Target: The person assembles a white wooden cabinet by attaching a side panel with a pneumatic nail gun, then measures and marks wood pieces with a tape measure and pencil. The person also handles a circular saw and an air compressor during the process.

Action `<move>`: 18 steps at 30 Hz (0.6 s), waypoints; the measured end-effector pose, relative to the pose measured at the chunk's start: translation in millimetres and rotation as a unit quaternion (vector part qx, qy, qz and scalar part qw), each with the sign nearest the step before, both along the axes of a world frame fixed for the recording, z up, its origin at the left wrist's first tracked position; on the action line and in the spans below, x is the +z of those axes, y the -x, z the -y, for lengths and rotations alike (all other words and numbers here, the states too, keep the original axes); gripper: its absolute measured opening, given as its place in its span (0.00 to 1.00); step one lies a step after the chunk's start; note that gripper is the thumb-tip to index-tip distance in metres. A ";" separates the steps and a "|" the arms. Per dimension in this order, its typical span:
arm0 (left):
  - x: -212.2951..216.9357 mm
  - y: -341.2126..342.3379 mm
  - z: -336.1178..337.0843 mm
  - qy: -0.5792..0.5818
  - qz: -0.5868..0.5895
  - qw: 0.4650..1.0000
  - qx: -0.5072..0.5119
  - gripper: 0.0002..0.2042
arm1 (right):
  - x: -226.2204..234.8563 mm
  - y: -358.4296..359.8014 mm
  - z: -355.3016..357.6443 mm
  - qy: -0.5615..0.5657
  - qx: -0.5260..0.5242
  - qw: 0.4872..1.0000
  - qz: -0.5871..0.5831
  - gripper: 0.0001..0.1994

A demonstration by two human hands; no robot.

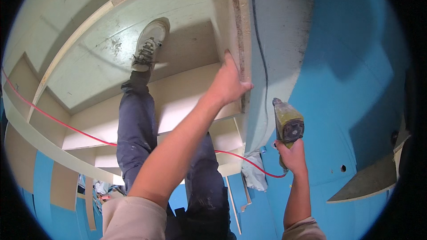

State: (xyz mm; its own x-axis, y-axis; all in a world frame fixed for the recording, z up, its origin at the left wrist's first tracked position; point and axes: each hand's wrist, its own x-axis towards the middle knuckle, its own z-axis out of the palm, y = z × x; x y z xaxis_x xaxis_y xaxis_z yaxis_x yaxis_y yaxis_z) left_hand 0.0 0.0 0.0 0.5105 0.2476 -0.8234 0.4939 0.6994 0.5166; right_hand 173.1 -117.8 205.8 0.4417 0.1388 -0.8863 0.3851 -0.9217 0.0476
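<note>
My right hand (293, 156) is wrapped round the handle of a yellow-green nail gun (288, 116), which is held up to the right of the cabinet with its nose pointing away from me. A red air hose (253, 163) runs to the bottom of its handle. With my left arm stretched forward, my left hand (229, 84) grips the edge of an upright pale wooden panel (240, 40). The thumb lies over the raw edge, and the fingers reach along the panel's inner side. This panel forms the right side of a large cabinet frame lying flat.
One shoe (149, 49) of mine stands inside the frame, bounded by a curved-looking wooden rail (73, 40). A dark cable (262, 49) runs along a grey board (284, 31). Blue floor covering (329, 120) spreads right. Offcuts (64, 186) and a plastic bag (255, 175) lie nearby.
</note>
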 end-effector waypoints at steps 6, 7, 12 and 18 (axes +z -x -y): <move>9.7 -7.9 68.7 -0.077 0.011 0.996 0.043 0.55 | -16.6 -5.3 21.1 0.029 -0.057 0.998 0.013 0.07; 17.2 -8.1 73.6 -0.051 0.008 0.998 0.025 0.55 | -14.1 -4.8 19.8 0.026 -0.045 0.999 0.011 0.07; 39.3 -7.7 91.2 -0.013 0.023 1.000 0.005 0.53 | -13.1 3.4 6.2 0.005 -0.010 1.000 0.003 0.05; 41.5 -9.0 105.6 -0.060 0.031 0.998 0.015 0.52 | -14.2 -0.9 5.9 -0.019 0.043 0.999 -0.016 0.05</move>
State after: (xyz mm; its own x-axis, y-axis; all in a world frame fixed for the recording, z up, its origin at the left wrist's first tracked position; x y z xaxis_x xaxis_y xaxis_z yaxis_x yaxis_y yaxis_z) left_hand 9.0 -105.6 41.5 0.5509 0.3589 -0.7535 0.4377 0.6444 0.6270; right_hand 174.0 -123.7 191.7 0.3983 0.2090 -0.8931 0.4638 -0.8859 -0.0004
